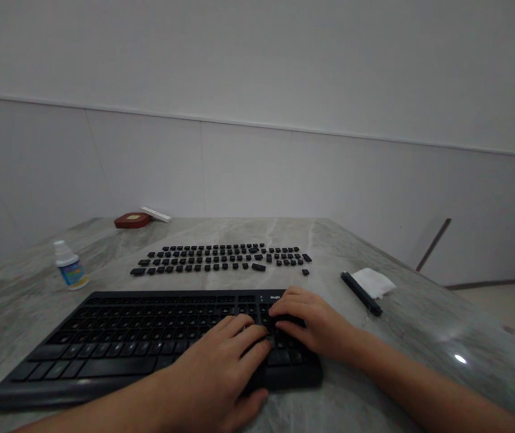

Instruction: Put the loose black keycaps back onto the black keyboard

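A black keyboard (pixel 117 365) lies before me; its upper rows show bare key sockets, while keycaps sit on the lower left rows. My left hand (pixel 225 367) rests over its right part, fingers apart and bent down onto the keys, thumb off the front edge. Over the number pad, my right hand (pixel 309 319) has thumb and fingertips close together in a pinch; whatever is between them is too small to make out. Behind the keyboard, loose black keycaps (pixel 207 260) are laid out in rows, with a single keycap (pixel 305 272) apart at the right.
On the left stands a white bottle (pixel 71 267) with a blue label. A reddish-brown case (pixel 131 221) and a white strip (pixel 155 214) lie at the back. To the right are a dark stick-like tool (pixel 360 294) and white tissue (pixel 372 282) on the marbled table (pixel 437 337). A wall rises behind.
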The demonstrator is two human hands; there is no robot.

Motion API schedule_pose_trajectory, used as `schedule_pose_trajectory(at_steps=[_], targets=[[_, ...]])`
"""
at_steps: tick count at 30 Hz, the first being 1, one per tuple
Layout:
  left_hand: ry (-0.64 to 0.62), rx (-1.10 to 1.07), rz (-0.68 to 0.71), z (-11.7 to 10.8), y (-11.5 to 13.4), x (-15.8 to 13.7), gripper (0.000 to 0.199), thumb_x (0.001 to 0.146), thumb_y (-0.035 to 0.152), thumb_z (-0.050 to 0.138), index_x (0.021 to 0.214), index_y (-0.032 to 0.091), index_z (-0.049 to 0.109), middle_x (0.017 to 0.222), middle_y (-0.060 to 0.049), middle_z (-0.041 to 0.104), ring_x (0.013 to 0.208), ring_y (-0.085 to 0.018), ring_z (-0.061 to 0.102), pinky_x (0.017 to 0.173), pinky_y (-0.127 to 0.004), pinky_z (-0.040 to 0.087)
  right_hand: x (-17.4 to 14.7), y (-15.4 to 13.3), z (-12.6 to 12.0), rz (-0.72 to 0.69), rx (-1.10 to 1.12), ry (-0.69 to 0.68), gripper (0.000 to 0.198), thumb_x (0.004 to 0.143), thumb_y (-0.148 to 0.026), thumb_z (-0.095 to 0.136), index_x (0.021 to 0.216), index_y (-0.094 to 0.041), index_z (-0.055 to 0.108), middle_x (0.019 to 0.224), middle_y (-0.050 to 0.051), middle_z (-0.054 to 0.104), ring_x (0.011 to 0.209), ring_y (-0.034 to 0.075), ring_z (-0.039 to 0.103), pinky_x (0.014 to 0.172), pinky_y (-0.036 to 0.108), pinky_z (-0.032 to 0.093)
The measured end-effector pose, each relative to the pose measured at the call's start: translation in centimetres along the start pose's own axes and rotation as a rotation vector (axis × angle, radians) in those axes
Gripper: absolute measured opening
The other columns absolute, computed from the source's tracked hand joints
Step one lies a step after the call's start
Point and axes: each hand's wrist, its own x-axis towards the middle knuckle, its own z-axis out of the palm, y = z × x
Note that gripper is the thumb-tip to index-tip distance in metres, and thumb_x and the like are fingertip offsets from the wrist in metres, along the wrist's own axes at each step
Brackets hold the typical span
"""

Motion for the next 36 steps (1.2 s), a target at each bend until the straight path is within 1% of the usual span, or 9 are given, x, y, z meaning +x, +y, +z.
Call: schedule_pose_trajectory(at_steps=[7,12,19,21,23,25,27,31,36], targets=[[-0.015,0.012,-0.009,0.1,0.1,-0.1,0.048,0.086,0.031,0.063,0.129,0.012,0.057,0.127,-0.016,0.062,0.117,-0.035,0.055,0.101,-0.055,0.048,-0.1,-0.1,-0.2,0.048,-0.053,0.079,0.019,0.09,-0.022,0.065,0.108,-0.016,0.069,0.095,0.01,0.072,0.09,0.022,0.062,0.081,0.037,0.054],[-0.014,0.008,-0.006,0.0,0.0,-0.1,0.047,0.087,0.031,0.064,0.128,0.011,0.057,0.126,-0.016,0.063,0.116,-0.035,0.055,0.101,-0.053,0.049,-0.1,-0.2,0.0,-0.04,-0.022,0.073,0.009,0.092,-0.023,0.064,0.094,-0.017,0.072,0.094,0.008,0.072,0.089,0.02,0.062,0.08,0.035,0.054],[-0.031,0.005,-0.012,-0.1,0.1,0.0,0.043,0.086,0.031,0.063,0.125,0.012,0.058,0.126,-0.015,0.063,0.115,-0.034,0.055,0.101,-0.053,0.049,0.0,-0.8,-0.3,-0.15,-0.021,0.013,0.014,0.095,-0.015,0.057,0.088,-0.017,0.068,0.102,0.008,0.074,0.088,0.019,0.064,0.082,0.036,0.053],[-0.035,0.005,-0.015,-0.2,0.2,0.1,0.043,0.085,0.03,0.064,0.125,0.012,0.058,0.126,-0.015,0.063,0.115,-0.034,0.055,0.1,-0.052,0.049,0.0,-0.9,-0.3,-0.147,-0.013,-0.002,0.013,0.096,-0.014,0.056,0.092,-0.017,0.068,0.098,0.007,0.074,0.088,0.019,0.065,0.083,0.035,0.053],[-0.04,0.0,-0.02,-0.2,0.2,0.1,0.044,0.084,0.028,0.065,0.125,0.012,0.058,0.127,-0.015,0.062,0.116,-0.034,0.055,0.101,-0.052,0.049,-0.2,-1.0,-0.3,-0.087,-0.017,-0.005,0.011,0.095,-0.016,0.057,0.102,-0.018,0.066,0.096,0.007,0.072,0.088,0.019,0.065,0.082,0.035,0.053],[-0.04,-0.007,-0.027,-0.3,0.3,0.2,0.045,0.084,0.028,0.065,0.125,0.013,0.058,0.127,-0.015,0.062,0.116,-0.034,0.055,0.101,-0.052,0.049,-0.3,-1.1,-0.3,-0.009,-0.024,0.003,0.019,0.093,-0.017,0.059,0.112,-0.017,0.061,0.096,0.007,0.071,0.09,0.02,0.064,0.082,0.035,0.053],[-0.033,-0.015,-0.029,-0.3,0.3,0.2,0.044,0.084,0.029,0.065,0.124,0.013,0.058,0.128,-0.015,0.062,0.115,-0.034,0.055,0.1,-0.052,0.05,-0.5,-1.1,-0.3,0.023,-0.013,0.02,0.025,0.092,-0.018,0.061,0.116,-0.018,0.058,0.098,0.007,0.071,0.091,0.02,0.064,0.082,0.034,0.053],[-0.035,-0.019,-0.025,-0.4,0.3,0.3,0.041,0.085,0.029,0.064,0.123,0.013,0.059,0.131,-0.015,0.061,0.117,-0.035,0.055,0.1,-0.053,0.05,-0.6,-1.2,-0.5,0.001,0.006,0.034,0.029,0.093,-0.019,0.061,0.121,-0.02,0.055,0.097,0.006,0.071,0.09,0.019,0.064,0.082,0.034,0.053],[-0.051,-0.007,-0.03,-0.5,0.4,0.3,0.047,0.086,0.029,0.064,0.128,0.01,0.057,0.135,-0.016,0.057,0.118,-0.035,0.054,0.101,-0.052,0.049,-0.6,-1.4,-0.7,-0.025,0.012,0.046,0.026,0.093,-0.018,0.061,0.119,-0.019,0.056,0.098,0.006,0.071,0.092,0.019,0.063,0.081,0.032,0.053]])
